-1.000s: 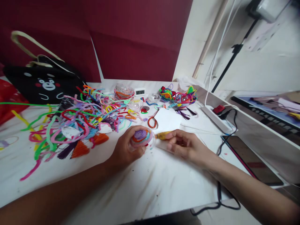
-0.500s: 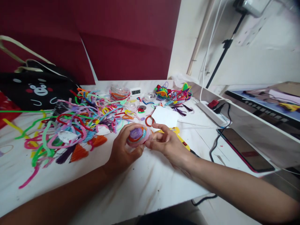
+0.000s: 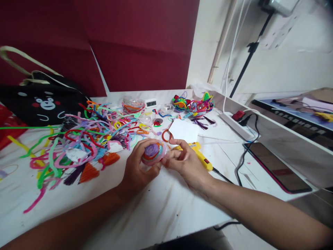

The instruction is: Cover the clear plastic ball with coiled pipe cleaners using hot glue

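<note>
A clear ball wrapped in pipe cleaners [image 3: 153, 151], with a purple coil, an orange band and blue and pink turns, is held above the table. My left hand [image 3: 137, 161] wraps round its left side, thumb below and fingers on top. At the ball's right edge, my right hand [image 3: 183, 159] pinches with thumb and fingers; the exact spot under the fingertips is hidden. A yellow glue gun [image 3: 201, 157] lies just behind my right hand, its front part covered by it. Behind the ball, a brown-orange ring [image 3: 165, 135] rests next to a white sheet of paper [image 3: 184, 130].
A heap of loose pipe cleaners [image 3: 85, 139] with orange tassels [image 3: 89, 172] spreads over the left. Decorated balls [image 3: 180, 103] and a small digital clock [image 3: 151, 103] stand at the back. A phone [image 3: 278, 168], cables and a power strip [image 3: 239, 126] lie right. A black bag [image 3: 39, 104] sits back left.
The view has shifted slightly. Both hands keep their hold on the ball, with almost no visible movement of the fingers.
</note>
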Tool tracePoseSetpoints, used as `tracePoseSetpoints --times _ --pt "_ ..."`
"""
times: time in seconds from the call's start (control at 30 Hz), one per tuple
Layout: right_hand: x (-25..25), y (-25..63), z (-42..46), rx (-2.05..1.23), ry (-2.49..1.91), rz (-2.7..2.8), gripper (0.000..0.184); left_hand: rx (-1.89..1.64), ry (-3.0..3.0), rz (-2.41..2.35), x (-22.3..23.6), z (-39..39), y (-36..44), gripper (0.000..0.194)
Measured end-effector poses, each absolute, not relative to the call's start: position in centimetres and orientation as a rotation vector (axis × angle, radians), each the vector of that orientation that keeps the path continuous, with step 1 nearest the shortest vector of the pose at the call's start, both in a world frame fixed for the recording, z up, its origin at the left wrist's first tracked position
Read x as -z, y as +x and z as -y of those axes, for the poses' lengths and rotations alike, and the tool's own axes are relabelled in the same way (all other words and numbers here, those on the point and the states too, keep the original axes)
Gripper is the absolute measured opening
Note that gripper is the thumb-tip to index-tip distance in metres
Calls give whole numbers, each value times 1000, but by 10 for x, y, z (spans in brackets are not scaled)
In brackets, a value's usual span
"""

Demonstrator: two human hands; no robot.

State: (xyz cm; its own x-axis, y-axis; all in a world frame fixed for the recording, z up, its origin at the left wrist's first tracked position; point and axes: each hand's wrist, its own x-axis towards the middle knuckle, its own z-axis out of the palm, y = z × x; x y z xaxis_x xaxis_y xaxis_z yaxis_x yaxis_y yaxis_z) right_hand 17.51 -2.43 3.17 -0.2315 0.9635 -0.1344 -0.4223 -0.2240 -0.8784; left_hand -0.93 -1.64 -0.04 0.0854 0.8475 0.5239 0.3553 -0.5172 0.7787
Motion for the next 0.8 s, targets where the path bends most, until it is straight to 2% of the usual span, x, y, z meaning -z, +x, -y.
tracePoseSetpoints --times 0.43,0.7,0.8 --pt "-28 172 23 -1669 -850 843 62 -1492 1916 -1041 11 13 -11 50" --pt "-27 171 21 -1661 -864 811 67 -1456 1816 -1118 4 14 -4 41" --pt "-28 172 20 -1671 -872 796 72 -1433 1794 -1143 3 13 -5 43"
